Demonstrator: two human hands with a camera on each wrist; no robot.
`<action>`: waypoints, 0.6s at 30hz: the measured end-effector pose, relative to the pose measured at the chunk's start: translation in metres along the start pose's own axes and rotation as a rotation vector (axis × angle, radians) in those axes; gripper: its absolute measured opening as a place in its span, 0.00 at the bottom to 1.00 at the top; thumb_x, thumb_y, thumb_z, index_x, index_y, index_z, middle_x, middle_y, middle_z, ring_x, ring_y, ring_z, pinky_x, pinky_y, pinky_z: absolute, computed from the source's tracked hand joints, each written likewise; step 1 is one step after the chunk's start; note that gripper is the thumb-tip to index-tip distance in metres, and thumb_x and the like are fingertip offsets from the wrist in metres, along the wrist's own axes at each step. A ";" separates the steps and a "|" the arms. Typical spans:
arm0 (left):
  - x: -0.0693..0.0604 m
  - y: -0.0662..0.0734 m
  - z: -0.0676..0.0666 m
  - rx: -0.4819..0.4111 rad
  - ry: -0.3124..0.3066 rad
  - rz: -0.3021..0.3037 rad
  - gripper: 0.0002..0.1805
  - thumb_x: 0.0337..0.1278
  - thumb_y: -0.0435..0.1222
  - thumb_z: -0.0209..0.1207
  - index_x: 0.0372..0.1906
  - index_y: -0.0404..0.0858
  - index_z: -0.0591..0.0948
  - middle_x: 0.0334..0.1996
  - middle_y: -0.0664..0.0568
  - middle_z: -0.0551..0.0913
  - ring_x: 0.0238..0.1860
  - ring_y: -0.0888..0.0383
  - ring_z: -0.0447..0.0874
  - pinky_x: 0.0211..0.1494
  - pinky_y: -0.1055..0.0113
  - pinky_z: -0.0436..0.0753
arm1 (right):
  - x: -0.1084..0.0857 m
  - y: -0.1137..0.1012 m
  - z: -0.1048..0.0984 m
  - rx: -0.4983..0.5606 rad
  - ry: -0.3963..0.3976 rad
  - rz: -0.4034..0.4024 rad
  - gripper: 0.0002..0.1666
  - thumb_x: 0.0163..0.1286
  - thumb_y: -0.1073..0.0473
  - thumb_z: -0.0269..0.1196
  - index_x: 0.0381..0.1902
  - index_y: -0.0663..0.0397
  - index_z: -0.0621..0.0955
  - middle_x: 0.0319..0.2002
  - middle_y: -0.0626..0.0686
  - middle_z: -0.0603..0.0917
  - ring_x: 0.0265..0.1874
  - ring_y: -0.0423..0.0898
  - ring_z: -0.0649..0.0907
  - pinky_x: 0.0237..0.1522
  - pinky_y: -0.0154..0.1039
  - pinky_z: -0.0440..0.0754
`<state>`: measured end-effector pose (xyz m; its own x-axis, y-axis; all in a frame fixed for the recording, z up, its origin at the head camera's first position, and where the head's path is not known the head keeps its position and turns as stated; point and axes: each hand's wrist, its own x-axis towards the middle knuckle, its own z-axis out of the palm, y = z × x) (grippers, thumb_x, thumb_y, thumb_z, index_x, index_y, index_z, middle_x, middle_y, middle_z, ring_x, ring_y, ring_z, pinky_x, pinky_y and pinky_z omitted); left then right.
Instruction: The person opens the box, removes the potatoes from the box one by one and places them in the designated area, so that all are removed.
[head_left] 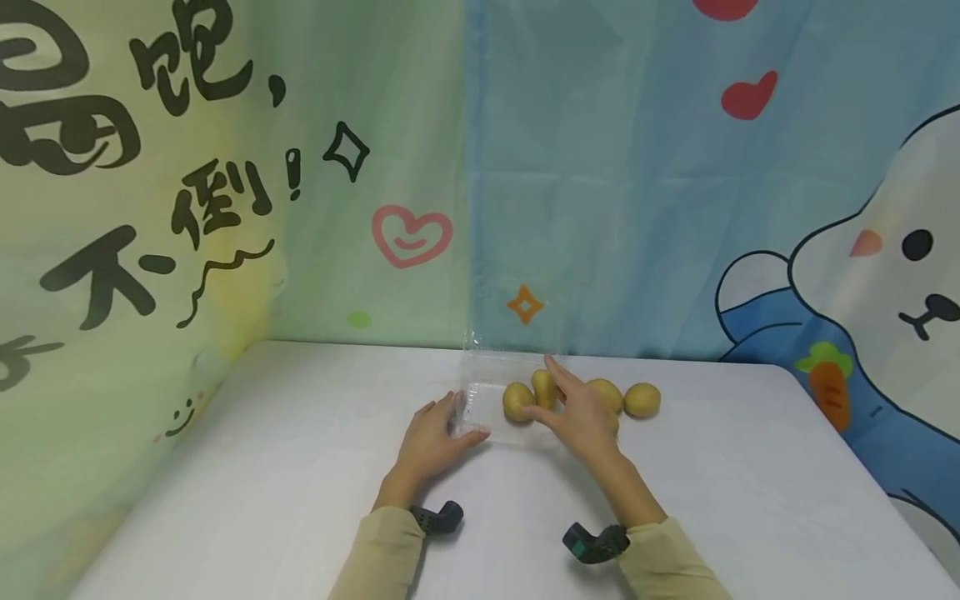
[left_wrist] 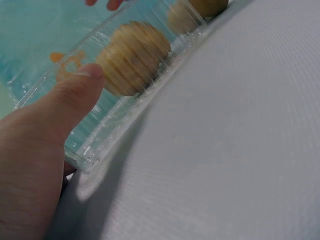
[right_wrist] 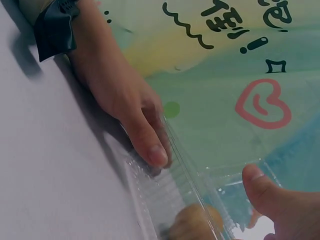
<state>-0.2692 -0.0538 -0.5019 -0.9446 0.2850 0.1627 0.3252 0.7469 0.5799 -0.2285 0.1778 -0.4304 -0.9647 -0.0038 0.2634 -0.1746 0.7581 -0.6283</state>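
Note:
A clear plastic box (head_left: 480, 406) lies on the table with its transparent lid (head_left: 516, 340) raised at the back. Inside it are a round yellow-brown potato (head_left: 517, 402) and a longer potato (head_left: 543, 388), partly covered by my right hand. My left hand (head_left: 433, 440) grips the box's left end, thumb (left_wrist: 80, 92) along the near wall and fingers around the corner. Over the box's right part is my right hand (head_left: 585, 423), thumb and index finger spread apart beside the longer potato. Whether they touch it, I cannot tell; its other fingers are hidden.
Right of the box, next to my right hand, lie more potatoes: one (head_left: 606, 392) partly hidden, another (head_left: 642, 401) farther right. The white table (head_left: 750, 483) meets a printed curtain (head_left: 637, 208) behind. Dark wrist devices (head_left: 596, 543) sit on both wrists.

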 end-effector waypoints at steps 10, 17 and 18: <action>0.000 0.000 -0.002 0.004 0.015 0.034 0.48 0.47 0.65 0.60 0.68 0.37 0.67 0.65 0.41 0.72 0.64 0.39 0.70 0.68 0.48 0.69 | 0.007 -0.009 0.022 -0.079 -0.006 0.050 0.46 0.51 0.44 0.72 0.66 0.51 0.71 0.53 0.59 0.82 0.47 0.54 0.81 0.48 0.50 0.81; 0.001 -0.001 0.000 0.015 0.012 0.014 0.49 0.47 0.66 0.59 0.68 0.37 0.67 0.66 0.42 0.71 0.64 0.38 0.69 0.68 0.47 0.69 | 0.007 -0.012 0.032 -0.090 -0.046 0.110 0.43 0.53 0.46 0.72 0.65 0.53 0.72 0.61 0.58 0.77 0.59 0.60 0.76 0.59 0.56 0.75; 0.002 -0.001 0.001 0.014 0.006 0.010 0.49 0.47 0.66 0.59 0.69 0.38 0.67 0.66 0.42 0.70 0.65 0.38 0.69 0.68 0.47 0.68 | 0.007 -0.012 0.033 -0.103 -0.048 0.111 0.43 0.53 0.47 0.72 0.65 0.53 0.72 0.61 0.58 0.77 0.58 0.60 0.77 0.58 0.56 0.76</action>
<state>-0.2711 -0.0539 -0.5030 -0.9415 0.2889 0.1733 0.3352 0.7524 0.5670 -0.2398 0.1474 -0.4453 -0.9856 0.0544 0.1601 -0.0478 0.8185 -0.5726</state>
